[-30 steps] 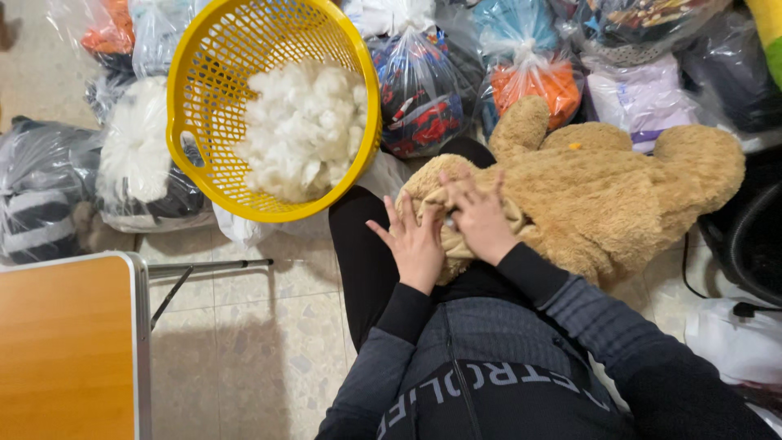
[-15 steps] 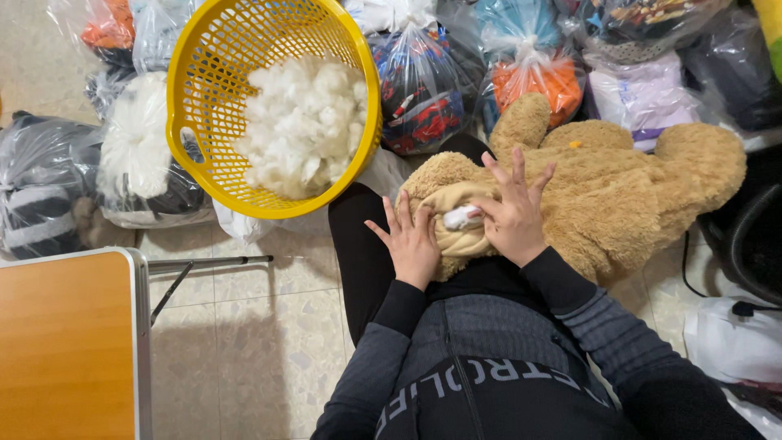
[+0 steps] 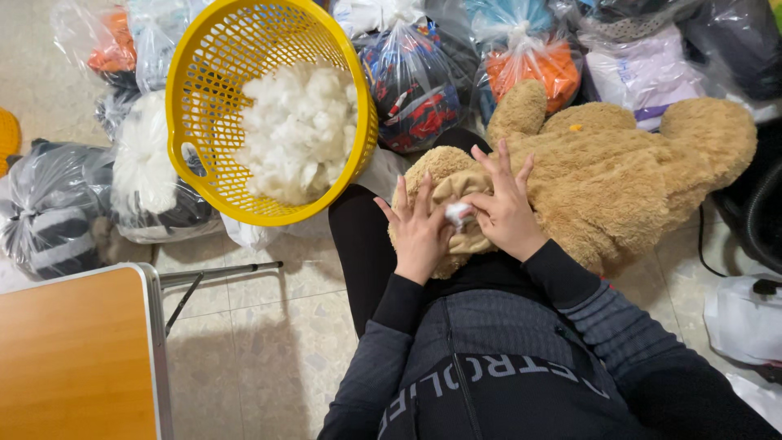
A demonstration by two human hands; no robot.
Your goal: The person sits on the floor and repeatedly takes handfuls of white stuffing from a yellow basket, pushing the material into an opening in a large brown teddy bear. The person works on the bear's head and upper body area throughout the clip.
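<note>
A big tan teddy bear [image 3: 619, 171] lies across the person's lap, its head toward the body. Left of it a yellow basket [image 3: 195, 98] leans on plastic bags [image 3: 423, 73], and white stuffing [image 3: 297, 130] fills its lower part. A wooden table [image 3: 73, 358] shows at the bottom left corner. The left hand [image 3: 419, 232] rests flat on the bear's head, fingers spread. The right hand [image 3: 505, 208] lies beside it, fingers wide too — its thumb and forefinger pinch a small white tuft [image 3: 456, 213] at an opening in the head, between both hands.
</note>
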